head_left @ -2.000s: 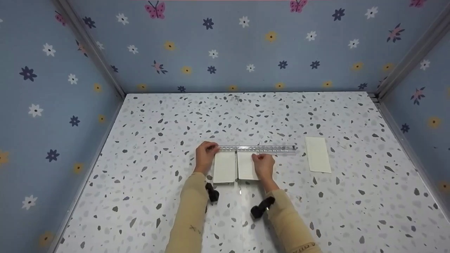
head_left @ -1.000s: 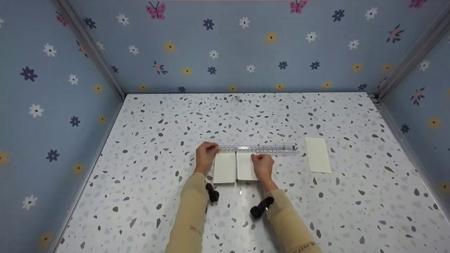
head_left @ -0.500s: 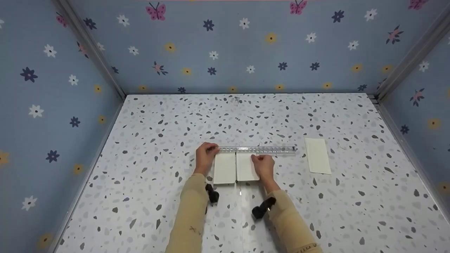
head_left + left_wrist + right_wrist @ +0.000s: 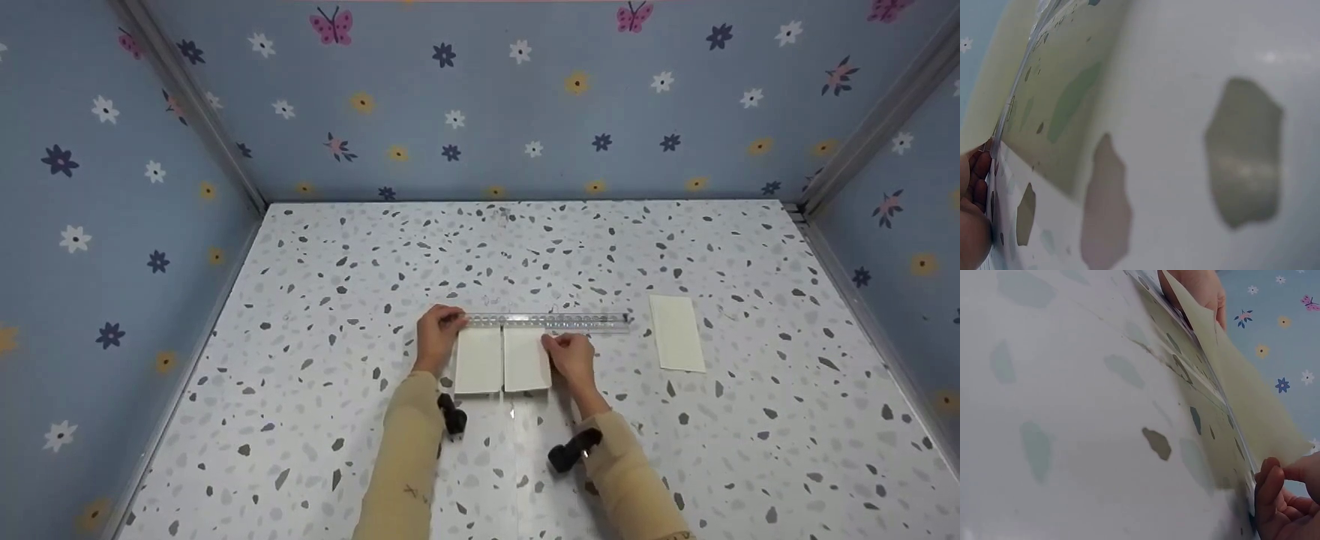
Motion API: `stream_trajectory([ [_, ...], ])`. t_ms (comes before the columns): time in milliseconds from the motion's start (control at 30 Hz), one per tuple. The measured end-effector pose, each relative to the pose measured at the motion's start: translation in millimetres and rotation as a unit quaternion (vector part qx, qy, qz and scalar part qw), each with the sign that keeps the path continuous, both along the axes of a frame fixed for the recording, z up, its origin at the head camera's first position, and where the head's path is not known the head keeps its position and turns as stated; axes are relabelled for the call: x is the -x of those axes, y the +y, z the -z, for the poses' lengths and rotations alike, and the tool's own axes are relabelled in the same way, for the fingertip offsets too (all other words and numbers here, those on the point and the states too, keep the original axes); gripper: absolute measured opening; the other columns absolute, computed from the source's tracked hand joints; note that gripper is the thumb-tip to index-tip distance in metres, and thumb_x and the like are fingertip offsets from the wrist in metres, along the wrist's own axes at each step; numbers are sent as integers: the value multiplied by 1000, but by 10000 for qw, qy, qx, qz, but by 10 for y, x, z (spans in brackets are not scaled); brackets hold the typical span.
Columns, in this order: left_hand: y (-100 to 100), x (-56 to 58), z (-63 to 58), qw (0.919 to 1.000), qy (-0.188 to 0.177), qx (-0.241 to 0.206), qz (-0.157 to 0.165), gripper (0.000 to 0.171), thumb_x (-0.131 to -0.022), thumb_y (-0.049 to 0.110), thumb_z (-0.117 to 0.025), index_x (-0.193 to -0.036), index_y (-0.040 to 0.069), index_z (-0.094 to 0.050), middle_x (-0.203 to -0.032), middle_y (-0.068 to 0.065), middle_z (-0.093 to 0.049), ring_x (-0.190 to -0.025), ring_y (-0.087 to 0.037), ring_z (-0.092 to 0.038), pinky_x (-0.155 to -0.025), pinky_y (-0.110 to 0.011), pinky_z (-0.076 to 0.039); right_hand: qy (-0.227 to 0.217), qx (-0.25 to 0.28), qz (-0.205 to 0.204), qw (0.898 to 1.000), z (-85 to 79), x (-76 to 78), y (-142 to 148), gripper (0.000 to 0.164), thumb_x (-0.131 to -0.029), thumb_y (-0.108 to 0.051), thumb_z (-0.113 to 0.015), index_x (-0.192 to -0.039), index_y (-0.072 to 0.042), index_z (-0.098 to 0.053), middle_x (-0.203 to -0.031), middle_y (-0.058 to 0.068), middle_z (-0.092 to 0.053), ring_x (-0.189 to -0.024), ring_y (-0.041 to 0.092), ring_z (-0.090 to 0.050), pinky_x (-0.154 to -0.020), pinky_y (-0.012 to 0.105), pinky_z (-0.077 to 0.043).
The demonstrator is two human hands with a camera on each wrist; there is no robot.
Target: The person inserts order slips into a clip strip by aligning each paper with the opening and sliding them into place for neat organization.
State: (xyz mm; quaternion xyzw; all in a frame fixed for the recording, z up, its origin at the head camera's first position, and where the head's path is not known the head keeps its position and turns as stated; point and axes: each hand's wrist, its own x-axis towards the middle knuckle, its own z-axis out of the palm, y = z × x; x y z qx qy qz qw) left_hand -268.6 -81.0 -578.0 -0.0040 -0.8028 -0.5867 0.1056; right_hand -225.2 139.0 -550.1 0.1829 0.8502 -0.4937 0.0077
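In the head view two pale cream paper sheets lie side by side, a left sheet (image 4: 478, 361) and a right sheet (image 4: 526, 360), with a narrow gap between them. Along their top edges runs a clear plastic strip (image 4: 585, 322) that looks like a ruler. My left hand (image 4: 437, 336) pinches near the strip's left end, at the left sheet's upper corner. At the right sheet's upper right corner, my right hand (image 4: 573, 356) holds the paper between thumb and fingers. The right wrist view shows this right hand (image 4: 1286, 503) at the sheet's corner.
A third cream sheet (image 4: 677, 333) lies flat to the right of the strip. The speckled white table (image 4: 360, 255) meets blue flowered walls (image 4: 510, 97) at the back and sides. A black wrist camera (image 4: 574, 450) sits on each forearm.
Over two seconds the gap between the sheets has narrowed. My right hand has moved right, from over the right sheet to its corner. My left hand and the strip stay in place.
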Motion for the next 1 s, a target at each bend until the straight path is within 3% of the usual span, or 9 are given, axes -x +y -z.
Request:
stream_trajectory([
  [100, -5, -10, -3, 9999, 72, -69, 15, 14, -75, 1, -68, -88, -3, -66, -82, -9, -59, -76, -17, -52, -69, -26, -43, -83, 176, -33, 9998, -8, -4, 55, 21, -81, -18, -62, -75, 2, -62, -59, 4, -56, -44, 9, -48, -41, 19, -40],
  [167, 11, -66, -102, 9997, 41, -244, 43, 14, -76, -2, -66, -89, -7, -64, -83, -15, -58, -78, -22, -53, -70, -30, -43, -169, 384, -20, 9991, -7, -4, 99, 19, -82, -16, -62, -76, 2, -61, -58, 4, -57, -42, 9, -50, -40, 20, -41],
  [300, 4, -74, -113, 9993, -77, -366, 55, 15, -76, -3, -65, -90, -8, -64, -84, -16, -57, -79, -24, -52, -72, -32, -43, -355, 570, 0, 9977, -22, -8, 195, 18, -84, -16, -60, -80, 1, -61, -60, 6, -58, -45, 11, -52, -41, 20, -42],
  [433, -17, -21, -27, 9995, -208, -217, -10, 15, -76, 0, -67, -90, -4, -66, -83, -9, -58, -78, -18, -52, -71, -28, -43, -474, 528, 71, 9975, -52, -10, 299, 19, -84, -19, -60, -82, 0, -61, -63, 6, -58, -49, 12, -53, -42, 18, -41],
  [800, 6, -21, -29, 9996, -148, -243, 9, 15, -75, -1, -67, -90, -5, -65, -84, -11, -59, -79, -21, -54, -71, -29, -44, -130, 265, 80, 9995, -129, -19, 651, 20, -85, -18, -59, -87, 2, -61, -68, 7, -58, -50, 9, -52, -46, 27, -46],
  [1000, 23, -8, -34, 9998, -118, -181, -24, 15, -75, -1, -68, -89, -4, -65, -84, -10, -60, -78, -19, -54, -71, -29, -44, 52, 93, 14, 9999, -153, -24, 872, 23, -87, -19, -57, -95, 3, -59, -78, 11, -59, -61, 13, -55, -54, 22, -46],
])
